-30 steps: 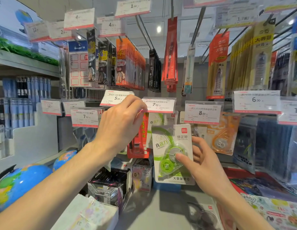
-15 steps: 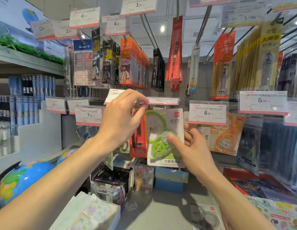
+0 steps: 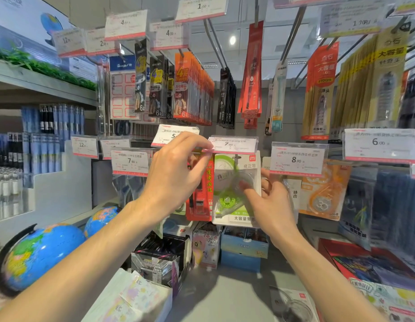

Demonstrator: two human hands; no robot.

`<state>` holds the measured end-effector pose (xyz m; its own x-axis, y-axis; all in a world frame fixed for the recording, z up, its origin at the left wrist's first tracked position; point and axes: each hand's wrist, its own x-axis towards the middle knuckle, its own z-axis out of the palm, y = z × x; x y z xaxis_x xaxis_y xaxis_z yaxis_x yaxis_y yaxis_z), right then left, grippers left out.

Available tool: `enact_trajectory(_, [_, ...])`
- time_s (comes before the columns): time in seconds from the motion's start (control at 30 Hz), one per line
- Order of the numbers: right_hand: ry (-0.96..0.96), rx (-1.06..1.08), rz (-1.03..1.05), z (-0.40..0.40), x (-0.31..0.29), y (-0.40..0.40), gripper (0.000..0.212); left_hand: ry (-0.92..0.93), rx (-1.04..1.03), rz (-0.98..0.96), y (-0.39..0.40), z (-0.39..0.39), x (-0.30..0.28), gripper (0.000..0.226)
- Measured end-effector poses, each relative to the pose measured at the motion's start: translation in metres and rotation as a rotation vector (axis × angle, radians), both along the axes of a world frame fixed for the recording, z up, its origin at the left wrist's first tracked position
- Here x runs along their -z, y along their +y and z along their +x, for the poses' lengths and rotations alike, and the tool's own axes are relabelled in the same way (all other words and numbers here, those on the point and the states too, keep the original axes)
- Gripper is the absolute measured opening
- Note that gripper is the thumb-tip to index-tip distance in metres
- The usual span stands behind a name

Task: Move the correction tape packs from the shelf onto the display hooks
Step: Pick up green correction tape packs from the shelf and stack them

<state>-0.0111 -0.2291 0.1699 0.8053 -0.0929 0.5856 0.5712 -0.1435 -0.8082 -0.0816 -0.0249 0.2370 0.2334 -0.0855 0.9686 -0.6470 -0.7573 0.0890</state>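
Observation:
A white and green correction tape pack (image 3: pixel 234 196) hangs upright just under the 7.90 price tag (image 3: pixel 232 144), its top at the display hook (image 3: pixel 236 156). My right hand (image 3: pixel 269 201) grips the pack, thumb on the front blister and fingers behind its right edge. My left hand (image 3: pixel 176 173) pinches the left corner of that price tag and tilts it up. Orange correction tape packs (image 3: pixel 322 194) hang on the hook to the right, below the 8.00 tag.
A red pack (image 3: pixel 202 194) hangs directly left of the green one. Small boxes (image 3: pixel 243 249) stand on the grey shelf (image 3: pixel 225 296) below. Two globes (image 3: pixel 44 252) sit at the lower left. Rows of hooks with pen refills hang overhead.
My right hand has raised the green pack from shelf height up to the hook under the 7.90 tag. My left hand has flipped that tag upward and still holds it.

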Motion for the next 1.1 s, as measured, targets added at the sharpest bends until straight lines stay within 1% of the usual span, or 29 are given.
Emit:
enact_trajectory(0.1, [-0.026, 0.080, -0.014, 0.002, 0.005, -0.001, 0.024, -0.036, 0.026, -0.045, 0.002, 0.001, 0.022, 0.015])
enact_trajectory(0.17, [-0.052, 0.115, -0.038, 0.005, 0.009, -0.001, 0.019, 0.001, 0.049, -0.085, 0.003, 0.005, 0.044, 0.016])
enact_trajectory(0.23, [-0.062, 0.123, -0.054, 0.004, 0.011, 0.000, 0.017, 0.126, 0.078, -0.151, 0.002, 0.015, 0.064, 0.017])
enact_trajectory(0.3, [-0.064, 0.131, -0.061, 0.006, 0.012, 0.001, 0.016, 0.303, 0.095, -0.213, -0.002, 0.031, 0.076, 0.019])
enact_trajectory(0.37, [-0.056, 0.189, -0.102, 0.006, 0.014, 0.001, 0.015, 0.454, 0.122, -0.259, -0.010, 0.046, 0.081, 0.037])
enact_trajectory(0.4, [-0.049, 0.237, -0.125, 0.007, 0.017, 0.000, 0.018, 0.506, 0.140, -0.272, -0.014, 0.053, 0.082, 0.046])
enact_trajectory(0.47, [-0.049, 0.305, -0.168, 0.008, 0.023, -0.001, 0.022, 0.562, 0.170, -0.269, -0.024, 0.067, 0.084, 0.061])
enact_trajectory(0.53, [-0.060, 0.312, -0.187, 0.013, 0.030, -0.001, 0.018, 0.605, 0.219, -0.291, -0.033, 0.078, 0.087, 0.071])
enact_trajectory(0.57, [-0.055, 0.306, -0.196, 0.016, 0.032, 0.000, 0.019, 0.615, 0.242, -0.305, -0.037, 0.083, 0.088, 0.073])
enact_trajectory(0.63, [-0.065, 0.297, -0.207, 0.021, 0.032, 0.000, 0.042, 0.619, 0.274, -0.313, -0.042, 0.093, 0.091, 0.073])
enact_trajectory(0.77, [-0.088, 0.243, -0.232, 0.031, 0.029, 0.002, 0.067, 0.643, 0.266, -0.291, -0.043, 0.109, 0.092, 0.078])
enact_trajectory(0.8, [-0.057, 0.246, -0.253, 0.034, 0.027, 0.003, 0.067, 0.649, 0.259, -0.291, -0.044, 0.112, 0.091, 0.076])
enact_trajectory(0.87, [0.015, 0.259, -0.301, 0.039, 0.025, 0.005, 0.065, 0.668, 0.264, -0.311, -0.045, 0.117, 0.087, 0.066])
enact_trajectory(0.93, [0.050, 0.267, -0.327, 0.042, 0.023, 0.006, 0.064, 0.693, 0.247, -0.331, -0.046, 0.120, 0.082, 0.064])
enact_trajectory(1.03, [0.047, 0.230, -0.281, 0.042, 0.020, 0.004, 0.064, 0.698, 0.249, -0.338, -0.048, 0.119, 0.081, 0.064])
enact_trajectory(1.1, [0.036, 0.164, -0.188, 0.040, 0.019, 0.001, 0.063, 0.673, 0.259, -0.324, -0.047, 0.114, 0.084, 0.064])
